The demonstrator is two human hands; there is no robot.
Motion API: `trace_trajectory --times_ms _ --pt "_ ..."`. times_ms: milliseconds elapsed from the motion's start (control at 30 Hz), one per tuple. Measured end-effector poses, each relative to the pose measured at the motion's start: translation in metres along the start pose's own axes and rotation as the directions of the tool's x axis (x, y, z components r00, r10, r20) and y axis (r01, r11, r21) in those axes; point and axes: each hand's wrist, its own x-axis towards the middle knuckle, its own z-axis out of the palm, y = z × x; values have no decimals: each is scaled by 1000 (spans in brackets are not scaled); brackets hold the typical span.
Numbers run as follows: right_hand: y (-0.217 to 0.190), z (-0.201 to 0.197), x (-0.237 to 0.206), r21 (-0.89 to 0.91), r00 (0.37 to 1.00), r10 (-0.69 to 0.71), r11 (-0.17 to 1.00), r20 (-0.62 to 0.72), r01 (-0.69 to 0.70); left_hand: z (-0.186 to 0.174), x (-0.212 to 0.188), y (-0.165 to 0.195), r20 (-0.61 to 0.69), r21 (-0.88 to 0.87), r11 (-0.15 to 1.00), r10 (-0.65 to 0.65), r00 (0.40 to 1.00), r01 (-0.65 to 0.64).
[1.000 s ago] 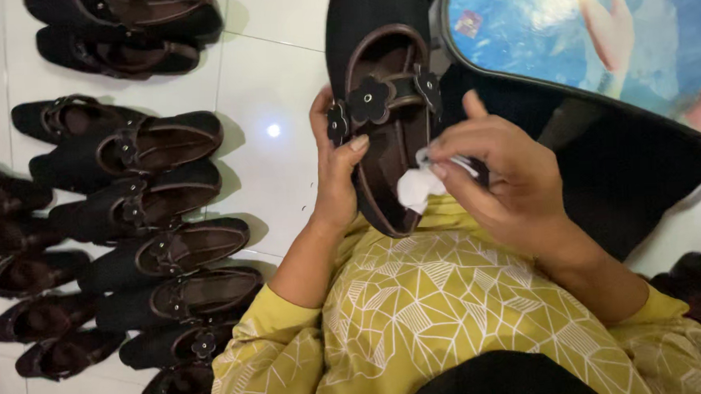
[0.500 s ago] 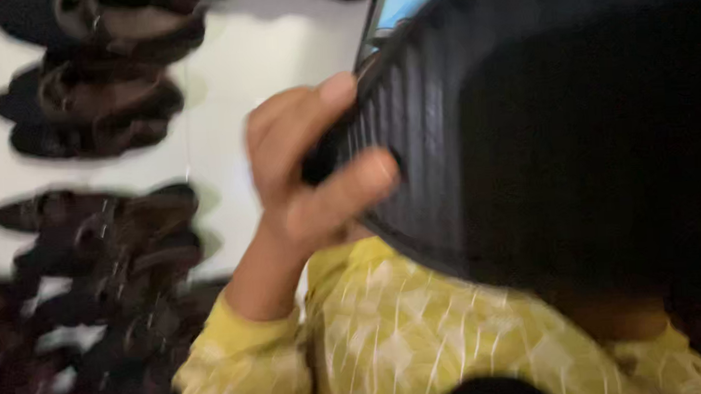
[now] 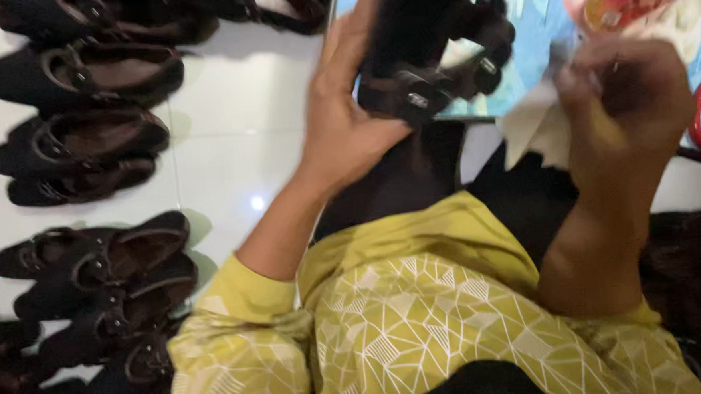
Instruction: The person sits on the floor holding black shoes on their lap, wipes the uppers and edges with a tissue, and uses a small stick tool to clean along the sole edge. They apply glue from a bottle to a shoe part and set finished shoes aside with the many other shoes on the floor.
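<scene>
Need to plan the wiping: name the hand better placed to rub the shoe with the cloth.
Right, probably. The right hand already pinches the white cloth just beside the shoe, while the left hand is wrapped around the shoe, holding it up.

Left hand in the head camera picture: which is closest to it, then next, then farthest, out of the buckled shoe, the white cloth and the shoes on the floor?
1. The black buckled shoe, held in the left hand.
2. The white cloth, to the right, at the right hand.
3. The dark shoes on the white floor, far left.
</scene>
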Motion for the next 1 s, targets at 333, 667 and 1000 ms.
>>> trace_trajectory --times_ms 333,667,1000 --pt "-67 59 -35 -346 758 -248 775 604 529 60 -65 -57 30 -490 754 -488 872 438" --pt "-28 48 4 -227 876 -32 961 481 160 104 -72 -7 92 -297 937 -163 982 183" --pt "-48 39 -34 -173 661 -353 786 662 594 50 -63 -39 110 -519 793 -309 945 320"
